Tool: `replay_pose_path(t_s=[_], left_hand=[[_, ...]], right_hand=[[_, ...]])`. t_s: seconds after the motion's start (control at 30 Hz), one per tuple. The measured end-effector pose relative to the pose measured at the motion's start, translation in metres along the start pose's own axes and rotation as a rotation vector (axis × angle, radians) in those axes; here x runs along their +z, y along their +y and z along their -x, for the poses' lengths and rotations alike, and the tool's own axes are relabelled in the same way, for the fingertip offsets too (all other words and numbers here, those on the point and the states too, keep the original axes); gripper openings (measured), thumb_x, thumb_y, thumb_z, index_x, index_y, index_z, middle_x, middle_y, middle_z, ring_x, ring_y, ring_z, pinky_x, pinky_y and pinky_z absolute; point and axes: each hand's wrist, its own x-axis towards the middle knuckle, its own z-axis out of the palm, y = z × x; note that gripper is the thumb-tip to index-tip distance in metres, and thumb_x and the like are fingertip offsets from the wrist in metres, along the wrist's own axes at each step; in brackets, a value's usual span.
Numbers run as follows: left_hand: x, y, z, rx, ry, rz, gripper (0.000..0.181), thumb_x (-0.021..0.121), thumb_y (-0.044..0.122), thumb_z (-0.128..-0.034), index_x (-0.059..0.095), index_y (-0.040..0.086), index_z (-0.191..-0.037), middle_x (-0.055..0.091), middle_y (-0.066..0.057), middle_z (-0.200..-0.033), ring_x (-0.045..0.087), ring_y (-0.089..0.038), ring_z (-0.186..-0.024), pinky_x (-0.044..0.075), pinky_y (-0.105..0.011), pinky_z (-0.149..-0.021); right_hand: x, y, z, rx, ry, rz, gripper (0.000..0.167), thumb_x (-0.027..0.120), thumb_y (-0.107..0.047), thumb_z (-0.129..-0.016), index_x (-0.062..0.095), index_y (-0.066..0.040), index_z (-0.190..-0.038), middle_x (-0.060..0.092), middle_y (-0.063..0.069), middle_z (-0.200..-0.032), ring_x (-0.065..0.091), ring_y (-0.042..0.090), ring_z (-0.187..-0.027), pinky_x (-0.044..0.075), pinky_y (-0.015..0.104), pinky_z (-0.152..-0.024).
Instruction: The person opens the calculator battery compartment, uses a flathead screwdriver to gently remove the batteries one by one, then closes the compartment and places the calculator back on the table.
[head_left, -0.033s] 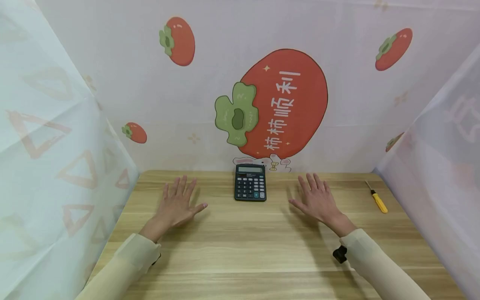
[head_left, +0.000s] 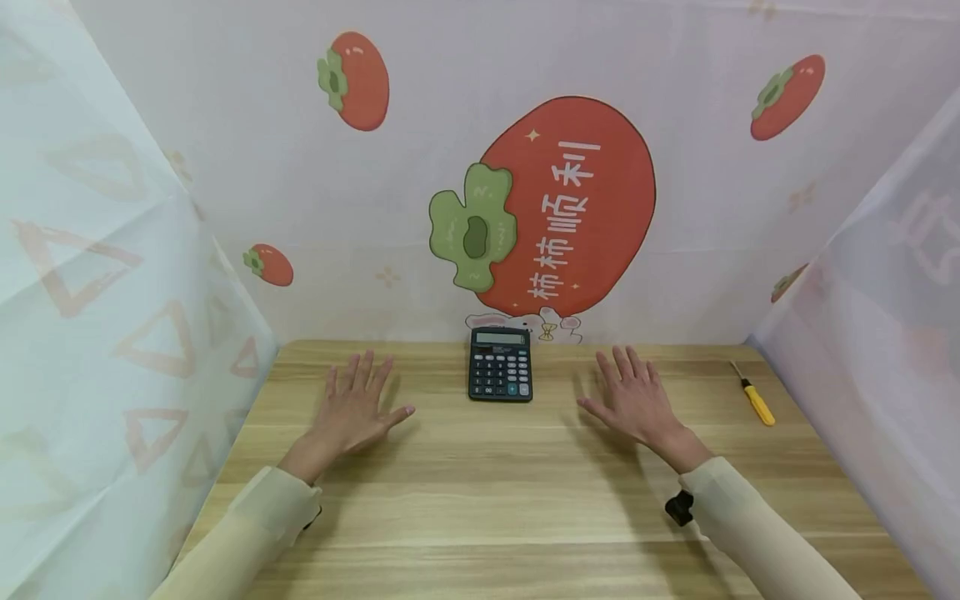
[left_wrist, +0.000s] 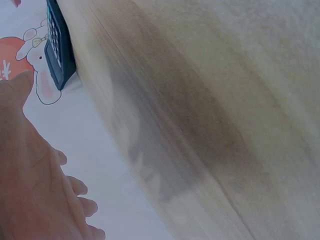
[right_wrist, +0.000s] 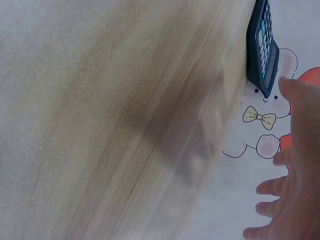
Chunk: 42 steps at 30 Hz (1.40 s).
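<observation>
A dark calculator (head_left: 500, 365) lies at the back middle of the wooden table, between the two hands. The left hand (head_left: 354, 414) is to its left, palm down with spread, straight fingers, holding nothing. To its right the right hand (head_left: 639, 407) has the same spread pose and is empty. Shadows fall below both hands; whether they touch the table, I cannot tell. A yellow-handled screwdriver (head_left: 759, 405) lies further right. The calculator's edge also shows in the left wrist view (left_wrist: 61, 45) and the right wrist view (right_wrist: 262, 47).
The wooden table (head_left: 480, 500) ends at a white patterned cloth (head_left: 375, 192) standing upright behind it. Similar cloth hangs along the left side (head_left: 97, 350) and the right side (head_left: 892, 333). A black object (head_left: 680, 508) is at the right sleeve's cuff.
</observation>
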Motion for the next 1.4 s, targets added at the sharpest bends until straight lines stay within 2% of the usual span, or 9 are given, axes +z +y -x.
replay_pose_path(t_s=[0.23, 0.43, 0.67, 0.83, 1.07, 1.27, 1.4], left_hand=[[0.000, 0.001, -0.001, -0.002, -0.003, 0.007, 0.100, 0.052, 0.073, -0.0991, 0.024, 0.008, -0.169, 0.013, -0.026, -0.174, 0.009, -0.047, -0.161, 0.006, -0.071, -0.126], [0.000, 0.003, -0.004, -0.001, -0.023, 0.012, 0.100, 0.049, 0.074, -0.1002, 0.023, 0.006, -0.169, 0.012, -0.026, -0.174, 0.007, -0.046, -0.161, 0.007, -0.070, -0.127], [0.003, 0.004, -0.007, 0.007, -0.039, 0.061, 0.098, 0.050, 0.071, -0.1014, 0.024, 0.005, -0.168, 0.012, -0.027, -0.174, 0.008, -0.047, -0.161, 0.006, -0.071, -0.126], [0.001, 0.009, -0.010, 0.008, -0.022, 0.090, 0.096, 0.048, 0.070, -0.1031, 0.026, 0.002, -0.167, 0.016, -0.028, -0.173, 0.012, -0.047, -0.161, 0.008, -0.069, -0.127], [-0.003, 0.015, -0.016, 0.005, 0.051, 0.181, 0.086, 0.054, 0.056, -0.1064, 0.032, -0.006, -0.162, 0.030, -0.032, -0.167, 0.027, -0.051, -0.155, 0.021, -0.068, -0.125], [-0.006, 0.023, -0.023, -0.030, 0.014, 0.295, 0.086, 0.049, 0.058, -0.1084, 0.029, -0.006, -0.163, 0.027, -0.031, -0.169, 0.027, -0.050, -0.155, 0.022, -0.067, -0.125], [-0.006, 0.027, -0.029, -0.062, -0.020, 0.393, 0.086, 0.044, 0.058, -0.1098, 0.025, -0.005, -0.165, 0.025, -0.030, -0.170, 0.025, -0.050, -0.156, 0.022, -0.070, -0.124]], right_hand=[[-0.001, 0.001, 0.000, -0.002, 0.002, 0.007, 0.092, 0.063, -0.062, -0.098, 0.036, -0.001, -0.163, 0.034, 0.031, -0.166, 0.026, 0.052, -0.155, 0.025, 0.074, -0.121], [-0.002, 0.001, -0.002, -0.012, 0.021, 0.002, 0.090, 0.061, -0.061, -0.100, 0.039, 0.000, -0.161, 0.039, 0.031, -0.163, 0.033, 0.051, -0.152, 0.031, 0.072, -0.119], [-0.005, 0.000, -0.007, -0.004, 0.020, -0.046, 0.085, 0.061, -0.057, -0.102, 0.040, 0.002, -0.160, 0.045, 0.031, -0.158, 0.041, 0.051, -0.145, 0.037, 0.070, -0.115], [-0.006, -0.005, -0.015, 0.025, 0.013, -0.099, 0.084, 0.061, -0.056, -0.102, 0.040, 0.002, -0.159, 0.048, 0.029, -0.155, 0.045, 0.051, -0.141, 0.039, 0.072, -0.112], [-0.008, -0.013, -0.027, 0.048, 0.004, -0.158, 0.082, 0.064, -0.052, -0.103, 0.040, 0.002, -0.159, 0.050, 0.030, -0.153, 0.047, 0.051, -0.139, 0.039, 0.073, -0.111], [-0.007, -0.018, -0.036, 0.055, -0.014, -0.199, 0.079, 0.064, -0.048, -0.104, 0.040, 0.006, -0.158, 0.051, 0.032, -0.151, 0.050, 0.051, -0.137, 0.044, 0.069, -0.110], [-0.005, -0.021, -0.043, 0.082, -0.047, -0.269, 0.079, 0.061, -0.048, -0.106, 0.039, 0.006, -0.159, 0.050, 0.034, -0.151, 0.050, 0.051, -0.138, 0.045, 0.066, -0.112]])
